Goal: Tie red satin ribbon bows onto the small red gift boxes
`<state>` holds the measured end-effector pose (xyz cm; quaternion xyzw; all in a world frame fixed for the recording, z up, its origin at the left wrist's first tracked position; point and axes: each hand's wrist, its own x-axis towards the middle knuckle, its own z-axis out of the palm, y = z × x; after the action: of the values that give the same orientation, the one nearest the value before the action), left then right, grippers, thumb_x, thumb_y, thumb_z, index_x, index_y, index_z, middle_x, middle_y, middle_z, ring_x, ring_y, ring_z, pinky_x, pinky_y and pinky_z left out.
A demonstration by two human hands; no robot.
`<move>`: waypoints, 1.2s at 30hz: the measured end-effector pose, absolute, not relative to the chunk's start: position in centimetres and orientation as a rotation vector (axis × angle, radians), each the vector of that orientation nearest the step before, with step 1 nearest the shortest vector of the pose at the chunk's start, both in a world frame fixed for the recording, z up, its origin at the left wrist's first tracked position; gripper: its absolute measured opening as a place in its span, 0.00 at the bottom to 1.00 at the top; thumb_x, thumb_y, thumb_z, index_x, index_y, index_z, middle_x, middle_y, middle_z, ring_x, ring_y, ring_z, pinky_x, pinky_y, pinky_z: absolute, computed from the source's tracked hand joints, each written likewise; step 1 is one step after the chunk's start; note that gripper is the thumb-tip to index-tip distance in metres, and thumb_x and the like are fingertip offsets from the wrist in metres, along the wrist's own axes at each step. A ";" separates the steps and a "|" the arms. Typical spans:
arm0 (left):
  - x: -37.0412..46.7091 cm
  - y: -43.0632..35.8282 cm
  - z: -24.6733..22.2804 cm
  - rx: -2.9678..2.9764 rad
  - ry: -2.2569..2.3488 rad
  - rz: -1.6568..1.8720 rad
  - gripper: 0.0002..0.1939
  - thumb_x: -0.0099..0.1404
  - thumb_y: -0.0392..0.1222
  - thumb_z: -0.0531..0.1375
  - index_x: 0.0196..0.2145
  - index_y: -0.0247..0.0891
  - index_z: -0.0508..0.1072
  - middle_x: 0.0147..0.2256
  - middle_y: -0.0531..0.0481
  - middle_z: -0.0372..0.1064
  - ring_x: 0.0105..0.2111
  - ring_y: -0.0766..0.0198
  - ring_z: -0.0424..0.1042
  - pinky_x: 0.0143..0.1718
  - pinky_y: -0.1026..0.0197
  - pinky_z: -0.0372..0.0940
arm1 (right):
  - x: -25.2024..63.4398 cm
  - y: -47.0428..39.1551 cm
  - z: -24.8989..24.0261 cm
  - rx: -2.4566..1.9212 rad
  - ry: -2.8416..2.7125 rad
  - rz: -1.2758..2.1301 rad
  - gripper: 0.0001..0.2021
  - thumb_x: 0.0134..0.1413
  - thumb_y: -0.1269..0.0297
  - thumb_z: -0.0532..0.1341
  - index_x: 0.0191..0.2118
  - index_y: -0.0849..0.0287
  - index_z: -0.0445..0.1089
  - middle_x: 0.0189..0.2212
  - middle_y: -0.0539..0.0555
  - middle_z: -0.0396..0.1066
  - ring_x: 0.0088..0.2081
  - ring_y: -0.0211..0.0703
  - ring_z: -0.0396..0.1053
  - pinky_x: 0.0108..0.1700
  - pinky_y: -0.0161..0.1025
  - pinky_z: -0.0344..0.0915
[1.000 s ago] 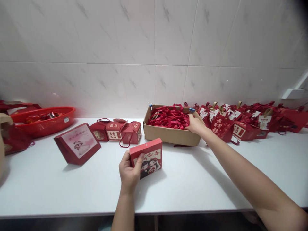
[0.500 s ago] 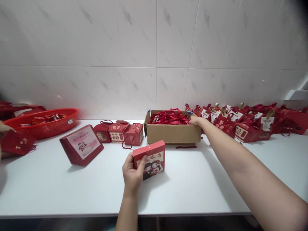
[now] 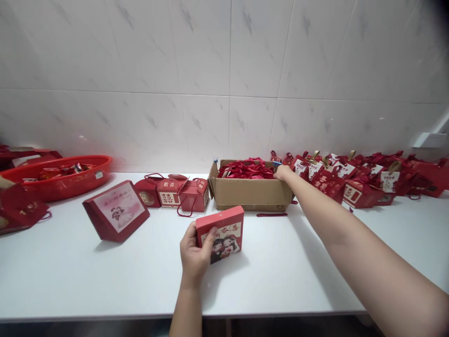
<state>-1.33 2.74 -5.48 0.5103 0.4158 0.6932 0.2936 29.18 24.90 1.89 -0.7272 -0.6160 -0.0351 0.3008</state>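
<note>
My left hand (image 3: 197, 255) grips a red candy box (image 3: 229, 234) with a cartoon couple on its front, tilted just above the white table or touching it; I cannot tell which. The thumb presses on the printed face. Farther back stands a brown cardboard box (image 3: 250, 196) heaped with dark red ribbons (image 3: 247, 169). At that box's right end is my right hand (image 3: 284, 173), its fingers reaching over the rim beside a small blue clip (image 3: 277, 164). Those fingertips are hidden, so what they hold cannot be seen.
Small red gift boxes (image 3: 169, 193) with cord handles stand left of the cardboard box, behind a slanted red box (image 3: 117, 213). A red basin (image 3: 66, 180) of candies sits far left, near another person's hand (image 3: 4, 183). Many red gift boxes (image 3: 361, 192) crowd the right.
The view has shifted slightly. My left hand still holds the candy box, and my right hand stays at the cardboard box's right end. The red box at the far left edge has moved and turned.
</note>
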 end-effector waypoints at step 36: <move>-0.9 3.1 -5.6 1.345 1.074 1.982 0.13 0.51 0.45 0.66 0.33 0.37 0.71 0.28 0.53 0.70 0.27 0.68 0.69 0.32 0.67 0.65 | 24.6 9.3 -6.8 -1.381 -1.741 0.588 0.16 0.53 0.54 0.52 0.24 0.59 0.68 0.18 0.50 0.66 0.22 0.38 0.61 0.27 0.34 0.55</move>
<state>-0.89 3.10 -5.58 0.4954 0.3955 0.7300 0.2554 24.55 9.32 -6.82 -0.5481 -0.6912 0.2333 0.4091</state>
